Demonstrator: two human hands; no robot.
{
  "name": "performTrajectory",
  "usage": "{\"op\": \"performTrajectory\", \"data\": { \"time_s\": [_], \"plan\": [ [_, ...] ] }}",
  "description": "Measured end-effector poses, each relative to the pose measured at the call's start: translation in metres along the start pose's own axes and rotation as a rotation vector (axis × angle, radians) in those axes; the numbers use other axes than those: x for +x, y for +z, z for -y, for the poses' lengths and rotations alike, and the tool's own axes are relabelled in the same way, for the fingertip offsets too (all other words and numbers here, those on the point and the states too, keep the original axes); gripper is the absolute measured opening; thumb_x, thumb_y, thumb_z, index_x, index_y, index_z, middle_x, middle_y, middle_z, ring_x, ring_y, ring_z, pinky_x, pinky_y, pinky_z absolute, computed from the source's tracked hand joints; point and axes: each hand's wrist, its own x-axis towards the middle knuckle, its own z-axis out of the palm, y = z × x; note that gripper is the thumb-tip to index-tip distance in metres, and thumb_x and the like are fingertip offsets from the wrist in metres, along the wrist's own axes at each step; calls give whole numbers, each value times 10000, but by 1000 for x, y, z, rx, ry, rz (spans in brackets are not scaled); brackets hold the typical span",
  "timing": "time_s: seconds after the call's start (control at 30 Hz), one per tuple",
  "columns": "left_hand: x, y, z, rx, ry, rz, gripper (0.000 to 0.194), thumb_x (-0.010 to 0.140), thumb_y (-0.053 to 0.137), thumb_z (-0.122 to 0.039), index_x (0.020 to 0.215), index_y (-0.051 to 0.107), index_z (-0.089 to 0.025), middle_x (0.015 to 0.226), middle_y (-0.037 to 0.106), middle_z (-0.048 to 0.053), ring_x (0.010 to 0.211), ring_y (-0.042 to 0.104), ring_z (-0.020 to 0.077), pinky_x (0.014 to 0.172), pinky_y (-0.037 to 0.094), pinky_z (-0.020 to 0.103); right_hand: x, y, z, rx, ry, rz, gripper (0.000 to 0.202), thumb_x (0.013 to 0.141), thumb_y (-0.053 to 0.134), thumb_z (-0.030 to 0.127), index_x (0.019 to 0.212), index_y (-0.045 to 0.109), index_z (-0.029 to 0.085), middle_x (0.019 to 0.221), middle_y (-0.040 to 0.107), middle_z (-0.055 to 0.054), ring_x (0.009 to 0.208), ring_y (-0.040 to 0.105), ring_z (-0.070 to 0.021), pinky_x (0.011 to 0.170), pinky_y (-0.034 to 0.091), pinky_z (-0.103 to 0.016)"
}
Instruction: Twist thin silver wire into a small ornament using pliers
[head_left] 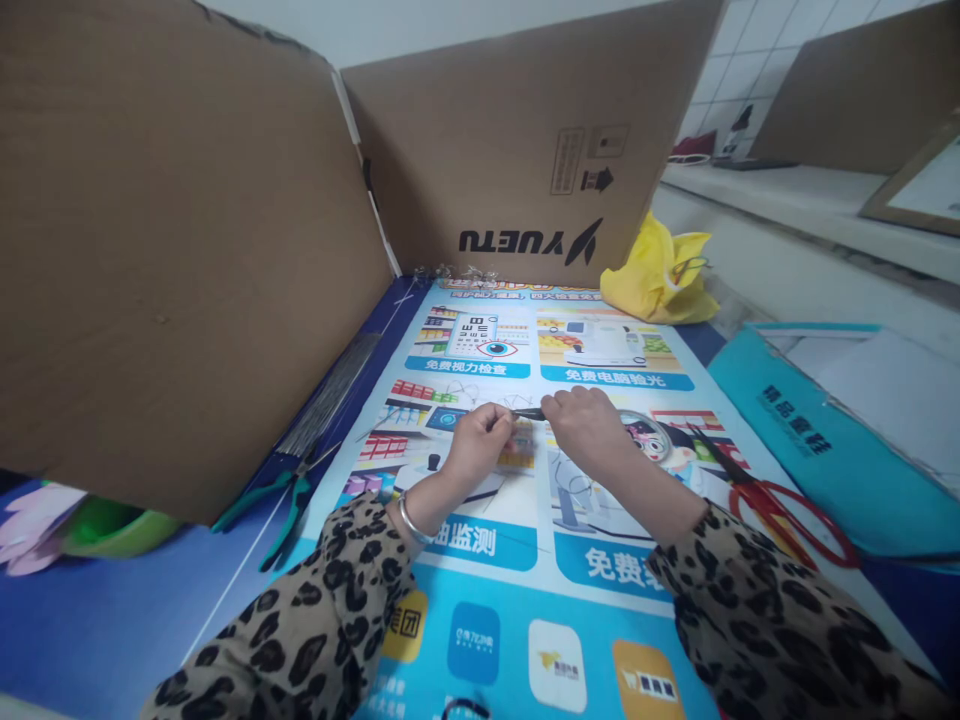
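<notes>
Both hands meet over the middle of a printed poster [480, 600]. My left hand [480, 445] pinches one end of a thin dark strip [528, 413], its thumb and forefinger pressed together. My right hand [589, 428] is closed on the strip's other end, knuckles up. Only a short length of the strip shows between the fingers, and what it is made of cannot be made out. Thin wires [480, 395] lie on the poster just beyond my hands. A roll of clear tape [646, 435] rests beside my right hand, partly behind it.
Green-handled pliers [289, 495] and a bundle of thin wires [330, 390] lie at the left. Red-handled scissors [780, 510] and a teal box [832, 430] are at the right. Cardboard panels [510, 160] stand behind, near a yellow bag [656, 275]. A green bowl [120, 530] sits far left.
</notes>
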Motion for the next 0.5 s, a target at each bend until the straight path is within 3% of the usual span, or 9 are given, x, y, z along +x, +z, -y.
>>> {"op": "performTrajectory", "data": {
  "time_s": [0.3,0.5],
  "plan": [
    [0,-2,0,-42,-32,36,111,758,513,-246,693,541,-159,522,537,-42,481,511,78,573,398,205,3,8,0,32,-9,24,153,819,441,138,857,588,152,800,630,-91,773,542,-202,624,234,-313],
    [2,0,4,-108,-54,56,129,758,527,-285,721,550,-164,648,575,-28,489,530,77,549,415,213,3,6,-2,25,-7,34,174,819,419,112,858,586,137,804,625,-113,792,531,-217,630,227,-326]
  ]
}}
